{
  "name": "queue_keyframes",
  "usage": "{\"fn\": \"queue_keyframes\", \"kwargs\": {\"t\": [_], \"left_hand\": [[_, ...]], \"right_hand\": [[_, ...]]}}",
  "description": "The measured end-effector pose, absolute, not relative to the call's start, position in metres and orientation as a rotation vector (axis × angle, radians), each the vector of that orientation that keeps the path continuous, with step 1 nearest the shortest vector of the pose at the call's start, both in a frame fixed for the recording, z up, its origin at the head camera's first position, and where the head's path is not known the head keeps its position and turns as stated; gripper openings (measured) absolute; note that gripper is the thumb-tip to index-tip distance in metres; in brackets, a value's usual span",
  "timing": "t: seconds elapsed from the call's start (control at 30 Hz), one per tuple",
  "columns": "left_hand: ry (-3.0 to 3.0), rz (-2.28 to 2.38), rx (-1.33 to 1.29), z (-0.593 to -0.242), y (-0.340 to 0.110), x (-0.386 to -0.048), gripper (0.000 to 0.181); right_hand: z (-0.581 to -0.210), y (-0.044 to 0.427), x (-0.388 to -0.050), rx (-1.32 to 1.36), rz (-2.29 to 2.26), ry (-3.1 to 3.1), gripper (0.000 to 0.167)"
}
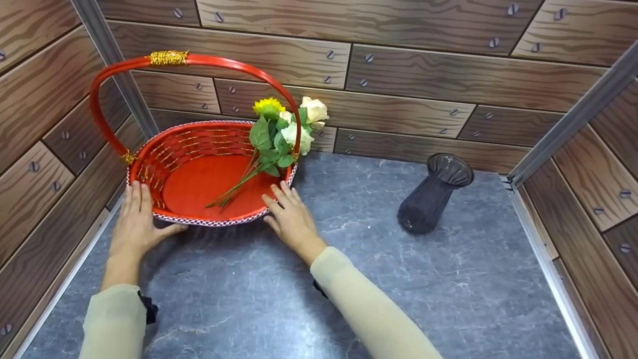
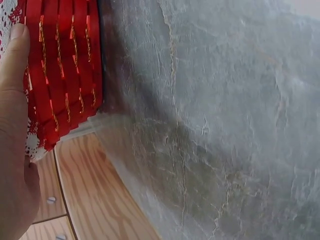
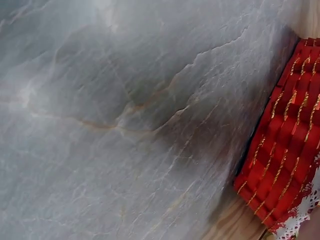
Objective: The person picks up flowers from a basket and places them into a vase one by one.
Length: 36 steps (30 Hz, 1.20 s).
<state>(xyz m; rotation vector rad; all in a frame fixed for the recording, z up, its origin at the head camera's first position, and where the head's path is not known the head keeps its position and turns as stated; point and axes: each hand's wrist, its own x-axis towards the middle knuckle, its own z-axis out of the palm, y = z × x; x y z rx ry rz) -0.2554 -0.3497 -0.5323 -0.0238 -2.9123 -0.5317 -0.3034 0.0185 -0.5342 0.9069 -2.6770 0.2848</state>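
Observation:
A red oval basket (image 1: pixel 199 174) with a tall arched handle stands at the back left, its rim edged with white lace trim. My left hand (image 1: pixel 132 224) touches the basket's near left side, fingers straight and thumb spread out along the front. On the near right rim rests my right hand (image 1: pixel 294 219), its fingers extended over the edge. Inside the basket lie artificial flowers, white roses (image 1: pixel 297 135) and a yellow flower (image 1: pixel 269 106), with stems on the basket floor and heads leaning past the right rim by the handle. Both wrist views show the woven red side.
A dark, see-through vase (image 1: pixel 433 194) with a flared mouth is on the grey marbled tabletop (image 1: pixel 359 279), right of the basket. Wood-patterned panels (image 1: pixel 413 75) wall in the back and both sides, and the left wall is close to the basket.

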Motion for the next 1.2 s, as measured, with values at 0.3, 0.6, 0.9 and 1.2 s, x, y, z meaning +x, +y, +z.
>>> {"fn": "queue_keyframes", "kwargs": {"t": [0.3, 0.6, 0.9, 1.2], "left_hand": [[-2.878, -0.54, -0.032, -0.533, -0.346, -0.253, 0.133], [-2.888, -0.56, -0.03, -0.533, -0.338, -0.252, 0.135], [-2.889, -0.553, -0.049, -0.535, -0.326, -0.253, 0.135], [-2.86, -0.548, -0.072, -0.538, -0.316, -0.251, 0.132]], "right_hand": [[-0.535, 0.021, -0.304, 0.891, 0.367, -2.529, 0.041], [-0.534, 0.03, -0.304, 0.893, 0.37, -2.564, 0.043], [-0.538, 0.043, -0.302, 0.896, 0.43, -2.468, 0.044], [-0.538, 0.052, -0.298, 0.883, 0.459, -2.488, 0.046]]}}
